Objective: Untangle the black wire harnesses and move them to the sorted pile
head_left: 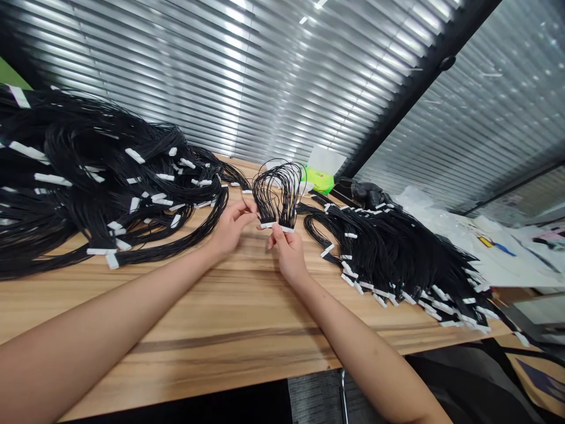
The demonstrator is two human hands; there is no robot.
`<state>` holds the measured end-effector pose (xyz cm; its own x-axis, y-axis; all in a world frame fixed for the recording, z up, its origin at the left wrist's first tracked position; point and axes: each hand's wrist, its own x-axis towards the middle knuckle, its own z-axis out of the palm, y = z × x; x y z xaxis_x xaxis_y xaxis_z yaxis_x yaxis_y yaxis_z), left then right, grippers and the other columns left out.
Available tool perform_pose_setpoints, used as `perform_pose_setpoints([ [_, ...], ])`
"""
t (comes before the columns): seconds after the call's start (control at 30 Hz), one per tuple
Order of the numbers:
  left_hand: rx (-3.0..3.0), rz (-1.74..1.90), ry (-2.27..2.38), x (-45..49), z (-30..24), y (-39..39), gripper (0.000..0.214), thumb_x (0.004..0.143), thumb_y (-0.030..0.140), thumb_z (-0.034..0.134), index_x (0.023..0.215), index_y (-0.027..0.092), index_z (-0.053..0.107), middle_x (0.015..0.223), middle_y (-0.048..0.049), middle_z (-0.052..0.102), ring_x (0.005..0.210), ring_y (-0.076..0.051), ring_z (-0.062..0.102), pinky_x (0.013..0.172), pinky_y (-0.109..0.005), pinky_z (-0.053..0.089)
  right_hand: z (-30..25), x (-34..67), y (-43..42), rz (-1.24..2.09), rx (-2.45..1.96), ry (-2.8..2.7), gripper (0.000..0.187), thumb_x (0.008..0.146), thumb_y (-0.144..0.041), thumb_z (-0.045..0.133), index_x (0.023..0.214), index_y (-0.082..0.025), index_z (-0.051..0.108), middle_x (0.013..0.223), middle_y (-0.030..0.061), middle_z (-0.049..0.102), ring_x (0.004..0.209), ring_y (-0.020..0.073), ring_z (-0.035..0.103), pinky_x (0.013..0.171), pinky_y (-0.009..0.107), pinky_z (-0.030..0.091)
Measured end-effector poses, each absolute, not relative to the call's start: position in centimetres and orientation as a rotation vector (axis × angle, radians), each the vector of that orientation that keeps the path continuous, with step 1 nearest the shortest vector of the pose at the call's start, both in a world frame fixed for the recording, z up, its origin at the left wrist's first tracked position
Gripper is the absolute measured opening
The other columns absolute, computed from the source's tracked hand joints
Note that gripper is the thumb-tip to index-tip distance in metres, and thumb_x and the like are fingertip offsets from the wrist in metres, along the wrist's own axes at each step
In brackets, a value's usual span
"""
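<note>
A looped bundle of thin black wires (282, 187) stands up in front of me, with white connectors (268, 225) along its lower ends. My right hand (289, 250) pinches the connector ends between thumb and fingers. At the left side of the loop is my left hand (232, 228), its fingers loosely bent and a small gap showing between thumb and forefinger. Whether its fingertips touch a wire is too small to make out. Both hands are just above the wooden table (212, 312).
A big heap of black wire bundles (66, 147) with white connectors covers the left side. Another pile of wire bundles (397, 253) lies right. Behind the loop sits a bright green packet (318, 179). Slatted blinds (247, 76) rise behind the table; blue-handled pliers (503, 248) lie far right.
</note>
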<state>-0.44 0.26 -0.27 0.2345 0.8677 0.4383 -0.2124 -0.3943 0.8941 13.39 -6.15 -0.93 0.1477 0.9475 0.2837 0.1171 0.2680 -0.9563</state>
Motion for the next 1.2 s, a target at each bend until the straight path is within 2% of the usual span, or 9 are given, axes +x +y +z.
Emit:
perform_pose_setpoints([
  [0.17, 1.152, 1.488, 0.66, -0.5, -0.5, 1.7, 0.021, 0.071, 0.026, 0.06, 0.068, 0.02, 0.04, 0.077, 0.0013, 0.053, 0.076, -0.013, 0.05, 0.071, -0.024, 0.038, -1.0, 13.8, -5.8, 0.8, -1.105, -1.179, 0.046, 0.086, -0.051, 0.049, 0.055, -0.018, 0.053, 0.053, -0.002, 0.05, 0.054, 0.0112, 0.044, 0.061, 0.026, 0.038],
  [0.27, 1.135, 1.516, 0.69, -0.6, -0.5, 2.2, 0.026, 0.067, 0.022, 0.064, 0.07, 0.02, 0.038, 0.076, 0.0021, 0.053, 0.075, -0.012, 0.051, 0.072, -0.023, 0.039, -0.9, 14.2, -5.4, 0.808, -1.03, -1.081, 0.038, 0.087, -0.049, 0.05, 0.069, -0.017, 0.061, 0.059, -0.0008, 0.057, 0.053, 0.0109, 0.041, 0.058, 0.026, 0.036],
  [0.33, 1.216, 1.454, 0.703, -0.5, -0.8, 2.3, 0.023, 0.065, 0.018, 0.064, 0.073, 0.02, 0.043, 0.079, 0.0015, 0.055, 0.078, -0.012, 0.052, 0.075, -0.024, 0.039, -0.8, 14.4, -5.3, 0.823, -0.979, -1.019, 0.034, 0.086, -0.048, 0.052, 0.079, -0.017, 0.064, 0.07, 0.0013, 0.063, 0.053, 0.0102, 0.04, 0.056, 0.026, 0.035],
  [0.43, 1.377, 1.283, 0.746, -0.2, -1.5, 2.2, 0.032, 0.062, 0.014, 0.064, 0.091, 0.019, 0.051, 0.092, -0.001, 0.059, 0.08, -0.013, 0.053, 0.073, -0.025, 0.039, -0.2, 14.4, -5.3, 0.847, -0.916, -0.94, 0.03, 0.084, -0.046, 0.055, 0.08, -0.017, 0.064, 0.08, 0.003, 0.066, 0.052, 0.0085, 0.037, 0.055, 0.025, 0.033],
  [0.53, 1.529, 1.25, 0.801, -0.1, -2.0, 2.0, 0.048, 0.067, 0.013, 0.061, 0.113, 0.022, 0.05, 0.111, -0.0037, 0.06, 0.085, -0.013, 0.055, 0.069, -0.025, 0.039, 0.7, 14.2, -5.6, 0.91, -0.864, -0.882, 0.028, 0.082, -0.045, 0.058, 0.081, -0.018, 0.065, 0.085, 0.0034, 0.066, 0.052, 0.0078, 0.037, 0.055, 0.025, 0.033],
  [0.63, 1.616, 1.302, 0.887, -0.3, -2.1, 1.9, 0.041, 0.073, 0.015, 0.058, 0.113, 0.024, 0.054, 0.121, -0.0036, 0.058, 0.088, -0.014, 0.056, 0.068, -0.025, 0.04, 1.4, 13.8, -6.2, 1.015, -0.818, -0.889, 0.027, 0.081, -0.045, 0.06, 0.079, -0.018, 0.065, 0.084, 0.0033, 0.065, 0.052, 0.0084, 0.037, 0.057, 0.027, 0.035],
  [0.83, 1.429, 1.366, 0.723, 0.0, -2.0, 2.0, 0.034, 0.071, 0.014, 0.057, 0.104, 0.02, 0.061, 0.111, -0.0048, 0.065, 0.092, -0.017, 0.059, 0.081, -0.03, 0.048, 1.2, 12.9, -7.2, 1.232, -0.739, -1.031, 0.028, 0.08, -0.047, 0.061, 0.074, -0.019, 0.065, 0.075, 0.0025, 0.064, 0.052, 0.0096, 0.039, 0.059, 0.029, 0.036],
  [1.0, 1.386, 1.222, 0.672, -0.1, -0.8, 1.3, 0.015, 0.071, 0.018, 0.065, 0.086, 0.015, 0.068, 0.088, -0.0068, 0.071, 0.082, -0.02, 0.064, 0.077, -0.034, 0.051, 0.9, 12.5, -7.7, 1.348, -0.679, -1.093, 0.028, 0.081, -0.047, 0.061, 0.079, -0.019, 0.067, 0.073, 0.0024, 0.063, 0.053, 0.0109, 0.041, 0.061, 0.03, 0.037],
  [1.2, 1.303, 1.402, 0.704, -0.5, -0.4, 1.3, 0.03, 0.076, 0.036, 0.067, 0.099, 0.018, 0.064, 0.096, -0.0063, 0.069, 0.08, -0.018, 0.063, 0.065, -0.028, 0.051, 1.2, 12.3, -8.1, 1.349, -0.65, -1.047, 0.028, 0.08, -0.047, 0.062, 0.073, -0.019, 0.064, 0.075, 0.0018, 0.062, 0.052, 0.0099, 0.04, 0.061, 0.03, 0.038],
])
